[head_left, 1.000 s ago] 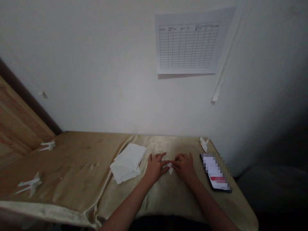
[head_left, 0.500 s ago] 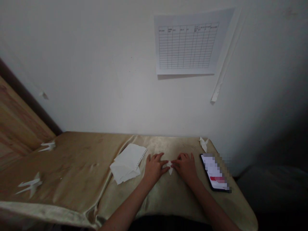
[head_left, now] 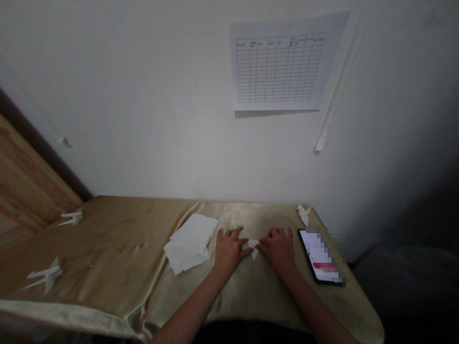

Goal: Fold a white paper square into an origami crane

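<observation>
A small white folded paper (head_left: 254, 250), pointed toward me, lies flat on the cloth between my hands. My left hand (head_left: 230, 247) has its thumb and forefinger at the paper's left corner, the other fingers raised and bent. At the right corner, my right hand (head_left: 278, 246) pinches the paper with thumb and forefinger, its little finger lifted. To the left of my hands rests a stack of white paper sheets (head_left: 193, 234), one with a perforated edge. A phone (head_left: 319, 258) with a lit screen, partly pixelated, lies to the right.
Gold satin cloth (head_left: 114, 248) covers the table. Folded paper birds (head_left: 46, 275) sit at the left, and another folded paper figure (head_left: 304, 215) lies at the back right corner. A printed table sheet (head_left: 279, 71) hangs on the white wall behind.
My hands have drawn slightly apart, each moving outward along the folded paper. More of the paper's upper edge shows between my fingertips now.
</observation>
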{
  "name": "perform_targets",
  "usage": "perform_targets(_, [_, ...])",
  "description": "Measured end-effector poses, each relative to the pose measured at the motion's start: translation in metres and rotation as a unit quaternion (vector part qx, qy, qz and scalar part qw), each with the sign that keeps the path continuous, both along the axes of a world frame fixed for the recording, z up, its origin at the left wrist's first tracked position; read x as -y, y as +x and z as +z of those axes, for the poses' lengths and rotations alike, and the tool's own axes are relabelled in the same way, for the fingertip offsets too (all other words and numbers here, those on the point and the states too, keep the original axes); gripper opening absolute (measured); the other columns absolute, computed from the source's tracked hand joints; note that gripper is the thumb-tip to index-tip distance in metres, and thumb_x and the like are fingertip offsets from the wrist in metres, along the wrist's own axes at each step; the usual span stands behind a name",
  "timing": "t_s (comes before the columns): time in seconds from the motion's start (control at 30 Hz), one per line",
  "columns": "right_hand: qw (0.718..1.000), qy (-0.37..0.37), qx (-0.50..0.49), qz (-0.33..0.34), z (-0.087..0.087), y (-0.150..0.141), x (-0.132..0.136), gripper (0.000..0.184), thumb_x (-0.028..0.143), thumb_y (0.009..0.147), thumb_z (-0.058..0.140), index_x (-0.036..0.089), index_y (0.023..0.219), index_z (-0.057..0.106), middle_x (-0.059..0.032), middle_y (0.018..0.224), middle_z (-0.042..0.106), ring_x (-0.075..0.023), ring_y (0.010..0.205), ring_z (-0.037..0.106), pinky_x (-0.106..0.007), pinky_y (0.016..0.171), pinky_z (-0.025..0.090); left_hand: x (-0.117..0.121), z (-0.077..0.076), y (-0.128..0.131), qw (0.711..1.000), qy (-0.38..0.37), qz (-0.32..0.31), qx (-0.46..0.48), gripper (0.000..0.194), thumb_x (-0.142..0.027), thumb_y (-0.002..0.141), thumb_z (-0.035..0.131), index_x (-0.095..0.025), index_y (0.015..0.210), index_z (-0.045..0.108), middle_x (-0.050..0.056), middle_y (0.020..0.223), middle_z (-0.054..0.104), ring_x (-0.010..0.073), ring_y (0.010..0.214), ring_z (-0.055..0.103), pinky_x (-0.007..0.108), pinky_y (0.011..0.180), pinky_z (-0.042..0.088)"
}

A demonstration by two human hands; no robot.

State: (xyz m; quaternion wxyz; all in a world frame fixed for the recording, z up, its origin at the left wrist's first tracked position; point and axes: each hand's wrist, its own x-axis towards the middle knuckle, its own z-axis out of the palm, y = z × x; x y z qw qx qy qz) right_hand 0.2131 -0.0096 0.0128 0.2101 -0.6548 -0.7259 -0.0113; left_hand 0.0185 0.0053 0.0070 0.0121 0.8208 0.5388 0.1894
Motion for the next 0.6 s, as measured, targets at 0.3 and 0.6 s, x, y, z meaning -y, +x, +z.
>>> perform_targets(0.3, [1.000,0.010,0.011,-0.008,-0.0040,-0.0004,-0.0003,0.017,0.046,0.088,0.067,0.035,0.086,0.079,-0.0046,0.101,0.068,-0.0271,0.112,0.054,-0.062,0.116,0.008,-0.0007,-0.0019,0.0000,1.000,0.004,0.008,0.012,0.027,-0.051,0.081,0.075,-0.038,0.104,0.077,0.000,0.142,0.060,0.0344,0.125,0.055,0.069,0.115,0.020])
perform_targets(0.6, [0.999,0.019,-0.038,0.014,-0.0086,0.0037,-0.0007,0.014,0.042,0.089,0.068,0.032,0.089,0.078,-0.0028,0.100,0.066,-0.0233,0.108,0.056,-0.058,0.117,0.010,-0.0029,-0.0026,-0.0026,0.998,-0.047,0.022,0.041,0.032,-0.047,0.078,0.079,-0.040,0.109,0.074,-0.004,0.148,0.054,0.0314,0.130,0.050,0.061,0.115,0.025])
